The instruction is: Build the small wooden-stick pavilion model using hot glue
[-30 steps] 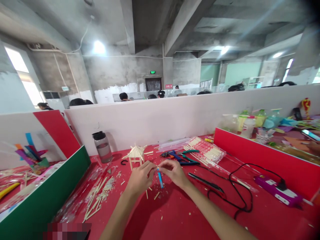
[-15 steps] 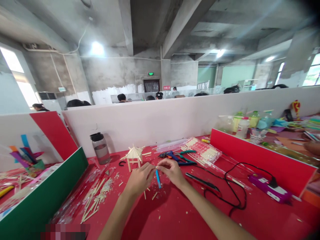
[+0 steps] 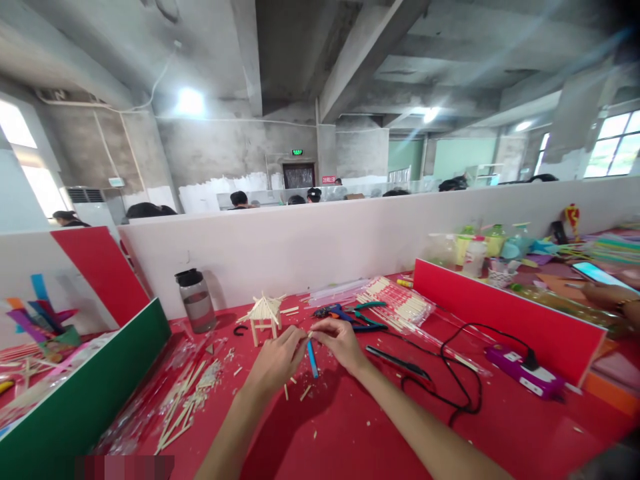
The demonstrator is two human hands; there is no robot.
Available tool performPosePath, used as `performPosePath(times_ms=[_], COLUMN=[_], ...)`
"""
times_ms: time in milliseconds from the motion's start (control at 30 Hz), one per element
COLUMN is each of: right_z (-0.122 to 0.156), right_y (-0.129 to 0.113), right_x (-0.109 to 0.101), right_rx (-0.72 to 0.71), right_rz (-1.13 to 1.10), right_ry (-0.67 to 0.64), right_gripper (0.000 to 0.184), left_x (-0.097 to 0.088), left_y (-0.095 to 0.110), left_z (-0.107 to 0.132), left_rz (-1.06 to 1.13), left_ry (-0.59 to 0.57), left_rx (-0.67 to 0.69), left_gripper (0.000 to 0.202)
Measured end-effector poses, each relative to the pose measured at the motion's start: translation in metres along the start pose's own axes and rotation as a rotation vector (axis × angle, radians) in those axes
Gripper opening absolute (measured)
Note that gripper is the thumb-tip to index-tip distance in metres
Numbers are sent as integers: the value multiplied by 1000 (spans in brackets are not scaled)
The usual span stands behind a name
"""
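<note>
Both my hands meet over the red table [image 3: 380,427], fingers pinched together. My left hand [image 3: 275,363] and my right hand [image 3: 340,341] pinch a thin pale stick between them at the fingertips. A small blue tool [image 3: 313,358], like a knife handle, hangs down from my right hand. Just behind my hands stands a little pavilion model of wooden sticks [image 3: 263,313]. Stick offcuts lie scattered under my hands.
A dark water bottle [image 3: 195,300] stands at the back left. Pliers [image 3: 353,315], a bundle of sticks in plastic [image 3: 400,303], a black cable [image 3: 460,373] and a purple power strip [image 3: 523,373] lie right. Loose sticks [image 3: 185,400] lie left. Another person's hand [image 3: 607,297] holds a phone far right.
My view has swung slightly right and down. My hands stay joined on the stick with the blue tool, hardly moving on the table.
</note>
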State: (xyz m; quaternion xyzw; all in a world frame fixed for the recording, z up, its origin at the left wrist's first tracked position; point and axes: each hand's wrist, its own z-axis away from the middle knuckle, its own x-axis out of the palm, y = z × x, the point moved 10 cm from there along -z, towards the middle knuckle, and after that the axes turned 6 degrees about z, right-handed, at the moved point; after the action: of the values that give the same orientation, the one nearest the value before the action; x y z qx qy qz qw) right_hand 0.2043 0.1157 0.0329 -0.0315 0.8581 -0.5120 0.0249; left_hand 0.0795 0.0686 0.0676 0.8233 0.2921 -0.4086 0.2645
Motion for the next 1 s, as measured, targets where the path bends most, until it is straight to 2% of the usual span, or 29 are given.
performPosePath(times_ms=[367, 567, 767, 1000], right_z=[4, 3, 3, 4], right_y=[-2, -1, 7, 2], right_x=[3, 4, 4, 3], right_rx=[2, 26, 58, -9], right_rz=[-16, -25, -58, 20], right_ry=[-2, -46, -40, -33], right_gripper=[22, 20, 21, 19], left_x=[-1, 5, 9, 5], left_y=[1, 1, -2, -4], left_z=[0, 1, 0, -1], left_rz=[21, -57, -88, -52], left_ry=[19, -10, -49, -66], left_rx=[-4, 11, -31, -51], left_gripper=[23, 21, 18, 12])
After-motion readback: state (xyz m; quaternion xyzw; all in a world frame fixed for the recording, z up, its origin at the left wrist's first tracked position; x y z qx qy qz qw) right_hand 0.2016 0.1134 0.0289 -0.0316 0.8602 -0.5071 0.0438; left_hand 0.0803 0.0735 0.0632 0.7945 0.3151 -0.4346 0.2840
